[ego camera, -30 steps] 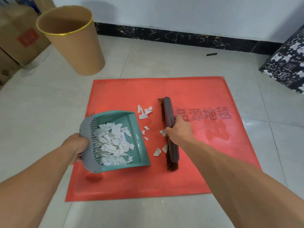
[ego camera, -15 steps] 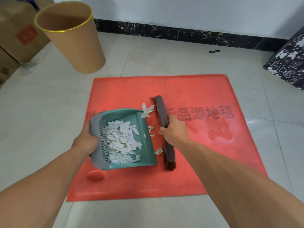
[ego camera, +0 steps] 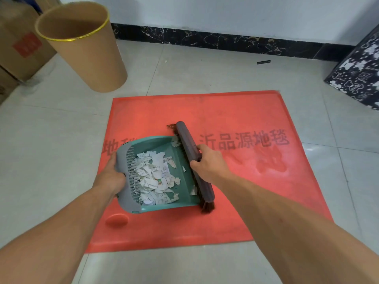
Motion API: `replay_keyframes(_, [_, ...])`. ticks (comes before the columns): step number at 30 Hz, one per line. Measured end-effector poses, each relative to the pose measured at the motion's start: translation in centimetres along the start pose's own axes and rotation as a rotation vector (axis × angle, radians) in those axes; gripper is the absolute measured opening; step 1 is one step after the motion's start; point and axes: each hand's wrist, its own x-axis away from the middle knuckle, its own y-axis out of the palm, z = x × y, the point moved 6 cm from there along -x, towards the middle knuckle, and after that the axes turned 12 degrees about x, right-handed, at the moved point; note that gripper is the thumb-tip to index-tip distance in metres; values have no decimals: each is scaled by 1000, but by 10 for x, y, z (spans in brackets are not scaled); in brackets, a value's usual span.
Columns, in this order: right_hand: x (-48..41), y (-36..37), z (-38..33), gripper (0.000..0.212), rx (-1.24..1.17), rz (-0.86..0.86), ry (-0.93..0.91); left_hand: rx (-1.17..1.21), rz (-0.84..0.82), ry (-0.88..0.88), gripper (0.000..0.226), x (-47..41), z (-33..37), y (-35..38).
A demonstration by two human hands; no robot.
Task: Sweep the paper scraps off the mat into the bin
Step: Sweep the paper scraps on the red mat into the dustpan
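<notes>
A red mat [ego camera: 235, 111] with dark printed characters lies on the tiled floor. On it rests a teal dustpan [ego camera: 155, 143] with a grey comb edge, holding a pile of white paper scraps [ego camera: 153, 175]. My left hand [ego camera: 111, 177] grips the dustpan's grey back edge. My right hand [ego camera: 207, 162] holds a dark brown brush [ego camera: 187, 142], whose bristles press against the dustpan's open lip. A few scraps sit right at the lip by the bristles. The tan bin [ego camera: 88, 50] with a gold rim stands off the mat at the far left.
Cardboard boxes [ego camera: 18, 48] stand at the far left behind the bin. A black box with white prints [ego camera: 361, 72] sits at the right by the wall. A small dark strip [ego camera: 263, 62] lies on the tiles near the black skirting.
The brush has swept left across the mat, pushing the loose scraps to the dustpan's lip. The dustpan has shifted right towards it.
</notes>
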Motion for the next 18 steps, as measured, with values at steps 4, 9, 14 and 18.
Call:
replay_keyframes(4, [3,-2,-10,35,-6,7,-44,-4,4,3,90,-2,-2,1])
replay_keyframes(9, [-2,-31,-9,36,-3,131,-9,-50,19,40,97,-10,-4,-13])
replay_keyframes(14, [-12,-57,11,36,52,214,93,-37,85,12,96,-13,-7,-41])
replay_keyframes(18, [-24,-56,20,32,144,213,149,25,147,-30,94,-21,-14,-65])
